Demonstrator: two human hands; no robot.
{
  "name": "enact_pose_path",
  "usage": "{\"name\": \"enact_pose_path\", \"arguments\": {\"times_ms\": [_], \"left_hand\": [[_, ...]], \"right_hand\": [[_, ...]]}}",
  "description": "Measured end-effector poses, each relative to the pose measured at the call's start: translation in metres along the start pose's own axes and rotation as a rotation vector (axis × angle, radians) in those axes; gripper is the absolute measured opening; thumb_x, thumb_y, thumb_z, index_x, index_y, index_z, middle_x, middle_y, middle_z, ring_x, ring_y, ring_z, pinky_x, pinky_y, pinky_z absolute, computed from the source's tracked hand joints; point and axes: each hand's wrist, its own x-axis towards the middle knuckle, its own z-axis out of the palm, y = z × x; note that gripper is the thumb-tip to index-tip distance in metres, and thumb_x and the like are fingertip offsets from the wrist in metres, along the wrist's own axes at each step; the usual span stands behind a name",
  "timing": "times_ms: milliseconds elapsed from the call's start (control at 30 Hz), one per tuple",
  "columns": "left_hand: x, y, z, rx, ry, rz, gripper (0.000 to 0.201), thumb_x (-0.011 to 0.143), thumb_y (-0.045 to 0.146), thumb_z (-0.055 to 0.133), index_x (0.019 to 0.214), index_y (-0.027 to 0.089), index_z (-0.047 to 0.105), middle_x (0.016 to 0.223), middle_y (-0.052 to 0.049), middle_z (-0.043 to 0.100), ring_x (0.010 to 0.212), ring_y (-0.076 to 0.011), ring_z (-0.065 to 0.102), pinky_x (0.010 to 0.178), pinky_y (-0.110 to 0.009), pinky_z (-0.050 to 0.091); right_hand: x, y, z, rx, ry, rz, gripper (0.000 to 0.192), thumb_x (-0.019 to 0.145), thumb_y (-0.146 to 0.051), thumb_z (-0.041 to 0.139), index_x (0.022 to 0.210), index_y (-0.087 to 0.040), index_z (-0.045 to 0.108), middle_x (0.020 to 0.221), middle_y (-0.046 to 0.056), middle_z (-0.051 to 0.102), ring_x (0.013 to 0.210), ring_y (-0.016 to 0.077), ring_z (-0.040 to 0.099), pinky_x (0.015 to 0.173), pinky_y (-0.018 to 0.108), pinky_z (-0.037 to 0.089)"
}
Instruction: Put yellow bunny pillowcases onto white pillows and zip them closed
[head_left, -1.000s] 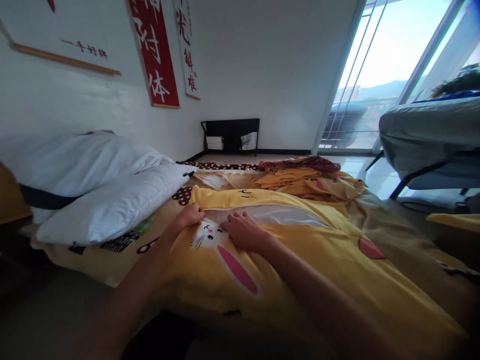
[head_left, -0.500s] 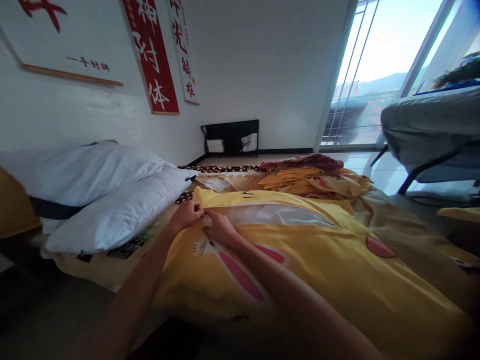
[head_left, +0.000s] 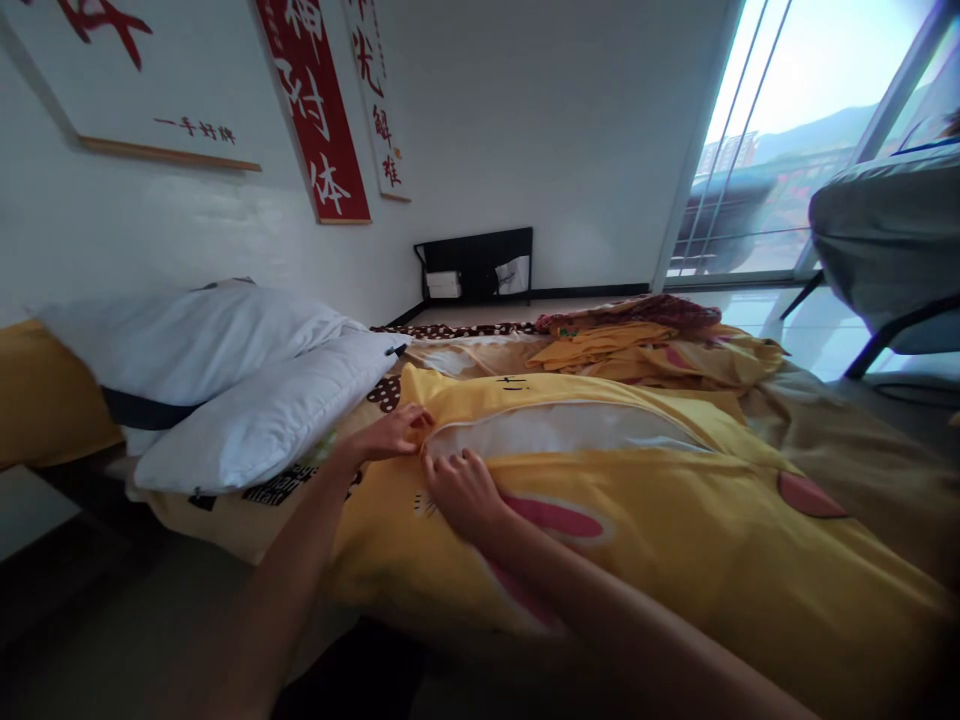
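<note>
Yellow cover (head_left: 675,530): a yellow cartoon-print pillowcase or duvet cover, lying across the near part of the bed (head_left: 840,420), filling the middle and right of the head view.
Opening (head_left: 562,428): a long slit along the cover's upper side, gaping, with the white filling showing inside.
Print: a pink rabbit ear (head_left: 559,517) shows just right of the right hand; a small black face mark sits above the slit.
Left hand (head_left: 394,432): at the left end of the slit, fingers closed in a pinch on the cover's yellow edge.
Right hand (head_left: 461,490): just below and right of the left hand, palm down on the cover, fingers curled at the slit's lower edge; whether they clamp the cloth or only press it, I cannot tell.
Hands to each other: near, not touching.
White pillows (head_left: 247,390): two, stacked at the left of the bed, the lower one's corner close to the left hand.
Heap of cloth (head_left: 630,345): yellow and reddish fabrics bunched at the far side of the bed, beyond the cover.
Wall: red scroll (head_left: 315,110) with white characters, with pale scrolls either side.
Black rack (head_left: 476,265): on the floor in the far corner.
Window (head_left: 787,140): tall glass at the right, bright sky outside.
Grey bed (head_left: 892,240): at the far right edge, on dark legs.
</note>
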Motion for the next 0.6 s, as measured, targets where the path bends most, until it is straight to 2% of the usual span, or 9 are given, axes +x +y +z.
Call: {"name": "enact_pose_path", "arguments": {"times_ms": [100, 300, 600], "left_hand": [[0.003, 0.002, 0.006, 0.034, -0.067, -0.007, 0.03, 0.066, 0.016, 0.061, 0.096, 0.016, 0.059, 0.1, -0.005, 0.059, 0.097, -0.019, 0.056, 0.09, -0.028, 0.043], [0.009, 0.004, 0.016, 0.031, -0.107, -0.01, 0.013, 0.066, 0.013, 0.061, 0.079, 0.015, 0.064, 0.085, -0.002, 0.059, 0.08, -0.0145, 0.057, 0.076, -0.022, 0.043], [0.007, 0.003, 0.012, -0.035, -0.006, 0.006, 0.006, 0.068, 0.015, 0.06, 0.067, 0.014, 0.065, 0.077, -0.002, 0.06, 0.077, -0.013, 0.056, 0.073, -0.021, 0.041]], "right_hand": [[-0.003, -0.004, 0.004, -0.073, -0.012, -0.021, 0.038, 0.093, -0.007, 0.036, 0.127, -0.005, 0.054, 0.093, 0.017, 0.069, 0.086, 0.0222, 0.066, 0.082, 0.037, 0.045], [-0.007, -0.006, 0.009, -0.126, -0.02, -0.008, 0.033, 0.092, -0.005, 0.038, 0.119, -0.004, 0.057, 0.089, 0.018, 0.069, 0.078, 0.0244, 0.066, 0.071, 0.039, 0.046], [-0.012, -0.009, 0.007, -0.155, -0.021, 0.01, 0.035, 0.092, -0.006, 0.035, 0.119, -0.004, 0.057, 0.09, 0.017, 0.068, 0.079, 0.0244, 0.065, 0.07, 0.038, 0.045]]}}
